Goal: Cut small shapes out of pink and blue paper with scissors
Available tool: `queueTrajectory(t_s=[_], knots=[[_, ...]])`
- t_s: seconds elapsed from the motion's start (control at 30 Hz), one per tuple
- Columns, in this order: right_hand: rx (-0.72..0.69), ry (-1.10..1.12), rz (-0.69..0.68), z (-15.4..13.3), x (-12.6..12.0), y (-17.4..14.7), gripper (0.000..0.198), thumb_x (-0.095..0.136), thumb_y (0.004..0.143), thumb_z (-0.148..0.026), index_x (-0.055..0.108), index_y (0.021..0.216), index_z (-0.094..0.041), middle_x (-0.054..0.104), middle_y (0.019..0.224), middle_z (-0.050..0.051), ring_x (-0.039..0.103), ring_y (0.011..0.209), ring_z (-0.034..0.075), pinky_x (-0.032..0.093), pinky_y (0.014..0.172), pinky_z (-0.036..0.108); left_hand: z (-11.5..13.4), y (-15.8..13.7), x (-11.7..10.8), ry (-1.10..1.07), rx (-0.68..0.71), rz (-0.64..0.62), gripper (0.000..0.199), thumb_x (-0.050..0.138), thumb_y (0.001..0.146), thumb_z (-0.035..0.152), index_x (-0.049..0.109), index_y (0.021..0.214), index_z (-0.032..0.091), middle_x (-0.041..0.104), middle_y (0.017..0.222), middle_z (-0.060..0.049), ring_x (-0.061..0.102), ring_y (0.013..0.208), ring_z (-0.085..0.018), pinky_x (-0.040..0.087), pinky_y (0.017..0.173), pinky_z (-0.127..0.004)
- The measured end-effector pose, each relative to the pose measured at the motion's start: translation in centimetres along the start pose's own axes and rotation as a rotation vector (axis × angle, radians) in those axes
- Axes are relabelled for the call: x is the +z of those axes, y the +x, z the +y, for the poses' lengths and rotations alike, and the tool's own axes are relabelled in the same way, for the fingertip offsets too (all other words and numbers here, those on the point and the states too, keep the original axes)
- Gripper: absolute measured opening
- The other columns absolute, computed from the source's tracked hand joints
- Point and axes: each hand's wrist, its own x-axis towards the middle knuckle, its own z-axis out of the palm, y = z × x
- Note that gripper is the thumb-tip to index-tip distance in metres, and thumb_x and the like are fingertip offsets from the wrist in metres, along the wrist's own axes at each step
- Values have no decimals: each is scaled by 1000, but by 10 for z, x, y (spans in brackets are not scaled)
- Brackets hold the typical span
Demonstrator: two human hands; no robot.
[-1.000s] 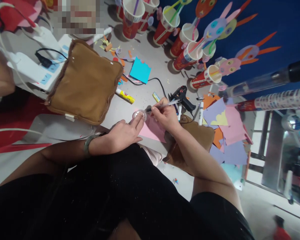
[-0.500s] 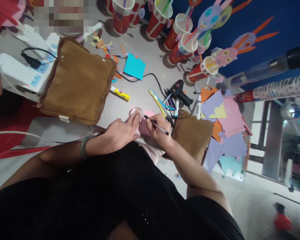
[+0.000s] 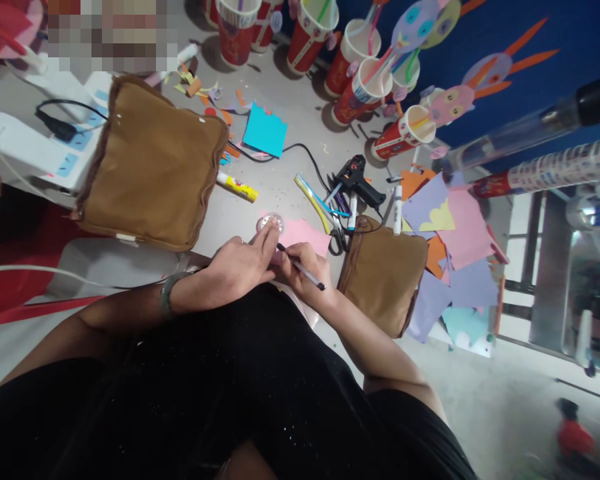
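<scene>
Pink paper (image 3: 306,235) lies at the near edge of the table, partly covered by both hands. On its left part sits a small round, clear disc-shaped object (image 3: 270,221); its exact kind is unclear. My left hand (image 3: 243,267) presses the disc down with outstretched fingertips, its thumb spread to the side. A pen (image 3: 305,269) with a clear barrel and black ends is gripped in my right hand (image 3: 310,267), its tip close to the lower right of the disc. Whether the tip touches the paper cannot be seen.
Brown cushions (image 3: 153,167) flank my hands at left and right. Ahead lie a glue stick (image 3: 237,187), blue paper (image 3: 265,131), a black glue gun (image 3: 357,183) and scissors (image 3: 337,240). Red cups (image 3: 353,93) line the back; paper sheets (image 3: 467,230) pile at right.
My right hand and the pen have moved left and toward my body, round the disc's lower side. More pink paper and the scissors' handles now show. My left hand stays on the disc.
</scene>
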Motion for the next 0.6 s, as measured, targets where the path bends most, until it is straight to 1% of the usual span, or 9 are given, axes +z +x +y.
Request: queueTrajectory(t_s=[0.1,0.23,0.3,0.43,0.53,0.6], knots=[[91,58,-11,0,-7,7,9,56,96,-28,52,91,-23,64,68,-2,57,53,11,43,51,24,0,-1,1,28,-9,16,82,49,101,47,21,159,-3,27,163,-29,72,105,-32,57,77,-39],[183,154,-5,3,-17,18,12,58,94,-29,53,86,-22,59,66,-3,54,54,11,43,54,25,1,-1,4,41,-24,48,86,48,100,53,20,160,-2,27,163,-29,71,103,-31,56,74,-38],[229,220,-11,6,-20,23,14,58,94,-30,54,84,-22,57,67,-4,53,56,11,43,56,26,1,-1,6,43,-23,56,87,50,99,53,19,160,-1,28,163,-27,71,103,-31,56,74,-38],[345,304,-54,9,-25,32,16,60,94,-30,53,82,-22,57,65,-4,54,57,11,44,58,28,-1,-1,9,50,-10,70,86,48,100,52,19,160,-2,28,164,-25,71,101,-30,56,74,-37],[426,382,-82,11,-28,39,18,60,93,-32,51,82,-23,57,61,-5,53,51,10,44,55,27,-2,-1,12,48,2,81,85,48,100,53,21,160,-2,29,164,-24,72,97,-29,57,72,-38],[456,430,-88,14,-28,42,19,60,93,-33,49,82,-23,61,62,-5,52,48,9,44,53,26,-3,-1,13,47,7,78,85,48,100,52,21,160,-2,27,165,-24,72,96,-28,57,72,-38]])
